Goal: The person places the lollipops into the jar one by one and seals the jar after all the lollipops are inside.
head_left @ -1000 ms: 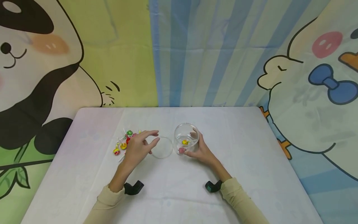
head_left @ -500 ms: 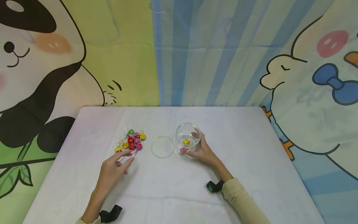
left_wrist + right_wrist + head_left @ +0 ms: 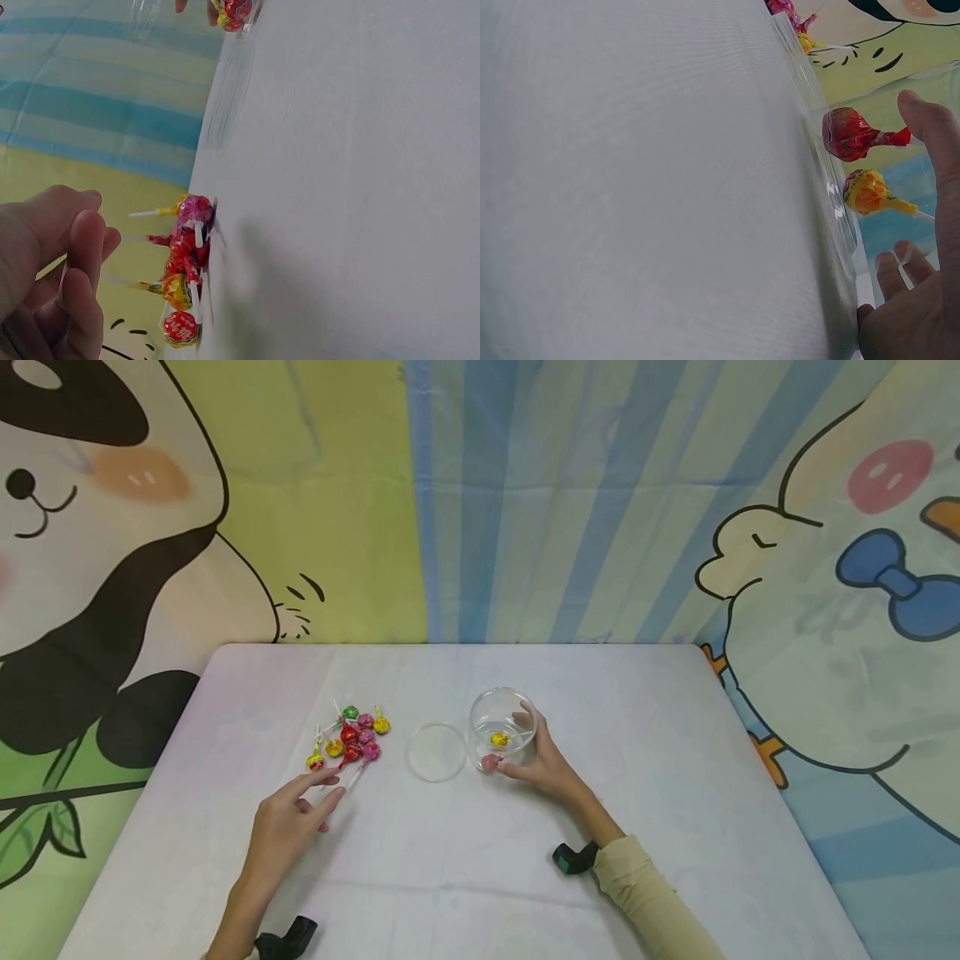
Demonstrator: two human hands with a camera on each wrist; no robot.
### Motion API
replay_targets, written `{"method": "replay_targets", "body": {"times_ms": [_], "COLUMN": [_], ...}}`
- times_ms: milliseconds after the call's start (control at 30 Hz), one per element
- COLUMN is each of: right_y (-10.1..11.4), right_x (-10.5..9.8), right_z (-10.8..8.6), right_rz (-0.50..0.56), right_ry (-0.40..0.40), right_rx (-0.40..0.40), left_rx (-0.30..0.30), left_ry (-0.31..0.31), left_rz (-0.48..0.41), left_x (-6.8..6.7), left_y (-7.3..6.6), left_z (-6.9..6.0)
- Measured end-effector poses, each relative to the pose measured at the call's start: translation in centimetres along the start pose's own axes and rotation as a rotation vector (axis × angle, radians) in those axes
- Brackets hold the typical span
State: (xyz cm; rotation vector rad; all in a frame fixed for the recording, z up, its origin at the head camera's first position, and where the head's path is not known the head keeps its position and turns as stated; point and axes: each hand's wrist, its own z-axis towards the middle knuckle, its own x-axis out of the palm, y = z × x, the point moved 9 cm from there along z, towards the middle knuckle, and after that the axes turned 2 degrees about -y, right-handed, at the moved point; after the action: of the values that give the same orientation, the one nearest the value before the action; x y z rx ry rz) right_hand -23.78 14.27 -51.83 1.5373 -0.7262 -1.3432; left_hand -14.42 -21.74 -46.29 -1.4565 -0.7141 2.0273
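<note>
My right hand [image 3: 551, 768] holds a clear round jar [image 3: 483, 714] by its right side, thumb in front and fingers behind. Inside the jar lie a yellow lollipop [image 3: 868, 193] and a red-pink lollipop [image 3: 846, 135], with their sticks towards my hand. My left hand [image 3: 288, 822] hovers at the near side of a pile of wrapped lollipops [image 3: 351, 735], its fingers loosely bent. Nothing shows between thumb and fingers in the left wrist view, where the lollipops [image 3: 184, 255] stand a little apart from the fingertips.
A clear round lid [image 3: 436, 752] lies flat between the pile and the jar. The white-covered table [image 3: 450, 877] ends at a cartoon-printed cloth [image 3: 510, 510] behind it. Black cameras [image 3: 575, 858] sit on both wrists.
My left hand has moved from above the lid, left and nearer to me, uncovering the lollipop pile; lately it drew back slightly. My right hand stays on the jar.
</note>
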Motion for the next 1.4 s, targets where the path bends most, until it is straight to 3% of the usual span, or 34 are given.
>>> {"method": "replay_targets", "body": {"times_ms": [67, 200, 400, 567, 733, 967, 1400], "right_y": [-0.9, -0.9, -0.8, 0.7, 2.3, -0.8, -1.2], "right_x": [0.1, -0.1, 0.1, 0.1, 0.0, 0.1, 0.1], "right_z": [0.2, 0.2, 0.2, -0.2, -0.6, 0.1, 0.2], "right_rz": [-0.007, -0.009, -0.002, -0.002, -0.009, -0.018, -0.027], "right_ry": [-0.006, -0.016, -0.009, 0.013, 0.030, 0.004, -0.007], "right_rx": [-0.009, -0.013, -0.021, 0.014, 0.022, 0.032, 0.029], "left_rx": [-0.011, -0.006, 0.089, 0.103, 0.081, 0.093, 0.050], "left_ry": [0.001, 0.004, -0.126, -0.138, -0.153, -0.179, -0.156], "left_rz": [0.010, 0.010, 0.090, 0.186, 0.210, 0.202, 0.221], "left_x": [-0.2, -0.6, -2.4, -1.8, -1.2, -1.2, -1.6], "left_y": [0.4, 0.9, 0.4, 0.7, 1.5, 1.6, 1.9], "left_z": [0.1, 1.3, 4.5, 6.1, 6.4, 6.4, 6.1]}}
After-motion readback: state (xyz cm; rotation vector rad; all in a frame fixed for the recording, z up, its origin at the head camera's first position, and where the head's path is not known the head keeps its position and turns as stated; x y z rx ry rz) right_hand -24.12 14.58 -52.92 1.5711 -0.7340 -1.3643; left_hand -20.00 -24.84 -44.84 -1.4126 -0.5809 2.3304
